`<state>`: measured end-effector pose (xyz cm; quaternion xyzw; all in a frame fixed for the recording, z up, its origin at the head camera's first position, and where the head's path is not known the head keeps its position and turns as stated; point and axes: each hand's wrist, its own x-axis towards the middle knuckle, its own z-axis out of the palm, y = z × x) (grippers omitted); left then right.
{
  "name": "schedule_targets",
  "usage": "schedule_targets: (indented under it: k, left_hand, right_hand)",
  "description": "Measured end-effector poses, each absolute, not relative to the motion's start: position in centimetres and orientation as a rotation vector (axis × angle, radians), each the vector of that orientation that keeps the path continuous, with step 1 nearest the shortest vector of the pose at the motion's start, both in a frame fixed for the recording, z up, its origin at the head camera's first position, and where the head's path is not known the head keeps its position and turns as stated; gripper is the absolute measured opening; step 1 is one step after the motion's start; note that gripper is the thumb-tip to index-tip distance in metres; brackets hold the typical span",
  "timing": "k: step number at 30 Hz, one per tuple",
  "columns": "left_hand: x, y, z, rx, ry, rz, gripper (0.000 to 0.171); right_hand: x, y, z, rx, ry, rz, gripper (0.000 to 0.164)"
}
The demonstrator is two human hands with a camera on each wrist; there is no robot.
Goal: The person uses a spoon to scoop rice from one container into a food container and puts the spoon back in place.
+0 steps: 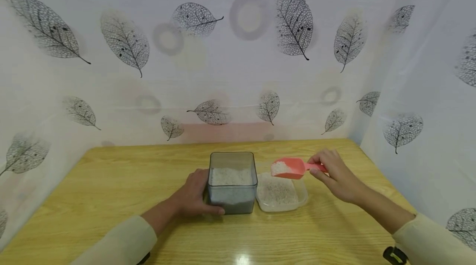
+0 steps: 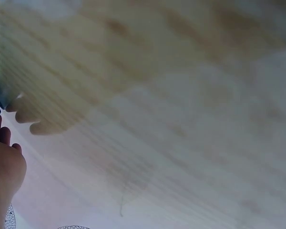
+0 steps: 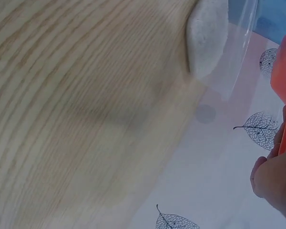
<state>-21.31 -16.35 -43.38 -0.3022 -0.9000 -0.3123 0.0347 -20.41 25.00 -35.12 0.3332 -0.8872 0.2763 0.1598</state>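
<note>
In the head view my right hand [image 1: 336, 178] pinches the handle of a red scoop [image 1: 295, 168], which carries a small heap of whitish grains that look like rice [image 1: 279, 168]. The scoop hangs over a clear shallow plastic tub [image 1: 280, 207] with more of these grains in it. My left hand [image 1: 195, 195] grips the left side of a taller, see-through grey container [image 1: 232, 199], its thumb across the front. Pale grains [image 1: 230, 176] fill much of that container. The right wrist view also has the scoop [image 3: 283, 71] at its right edge.
Container and tub stand side by side on a wooden table [image 1: 122, 190]. Behind and to the sides hangs a white curtain [image 1: 230, 71] printed with dark leaves. Light glares off the table's near part.
</note>
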Motion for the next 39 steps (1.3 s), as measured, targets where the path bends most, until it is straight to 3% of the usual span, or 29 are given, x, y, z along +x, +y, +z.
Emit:
schedule_targets:
  k: [17, 20, 26, 39]
  left_hand:
    - [-21.3, -16.1, -43.4, -0.952, -2.727, -1.021, 0.088]
    - [-21.2, -16.2, -43.2, -0.944, -2.732, -1.015, 0.089]
    - [-21.2, -16.2, -43.1, -0.936, -2.751, -0.989, 0.092]
    - [-21.2, -16.4, -43.3, -0.923, -2.771, -0.971, 0.096]
  right_hand:
    - [-20.4, 27.0, -34.8, 1.191, -2.487, 0.269, 0.022]
    - [-20.5, 27.1, -34.3, 1.229, -2.413, 0.201, 0.014]
    - [-20.8, 26.7, -33.1, 1.267, -2.292, 0.132, 0.048]
    - [-22.0, 23.7, -29.9, 1.208, -2.203, 0.368, 0.047]
